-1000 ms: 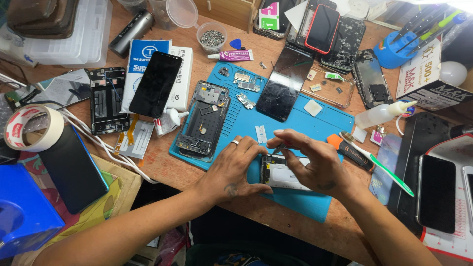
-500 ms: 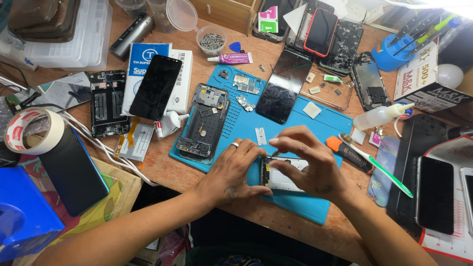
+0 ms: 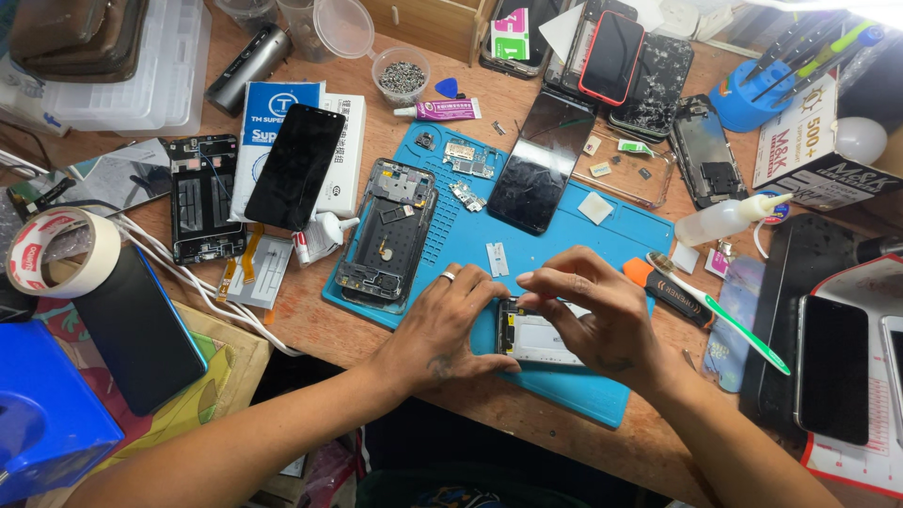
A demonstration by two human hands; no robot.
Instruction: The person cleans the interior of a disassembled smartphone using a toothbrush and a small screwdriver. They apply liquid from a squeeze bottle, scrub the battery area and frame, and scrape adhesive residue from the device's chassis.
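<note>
Both my hands meet over an opened phone body (image 3: 538, 339) lying on the near part of a blue work mat (image 3: 583, 240). My left hand (image 3: 442, 325), with a ring on one finger, presses down on the phone's left edge. My right hand (image 3: 588, 315) pinches something small at the phone's top edge; what it pinches is too small to tell. A second opened phone frame (image 3: 388, 235) lies on the mat to the left. A cracked black screen (image 3: 543, 162) rests at the mat's far side.
A green toothbrush (image 3: 724, 315) and an orange-handled tool (image 3: 673, 293) lie right of my hands. A black phone (image 3: 296, 167) sits on white boxes, a tape roll (image 3: 58, 252) at far left, a squeeze bottle (image 3: 724, 219), a small glue tube (image 3: 438, 110) and more phones around.
My hands have stayed on the opened phone; the right fingers shifted slightly along its top edge. The view has drifted a little.
</note>
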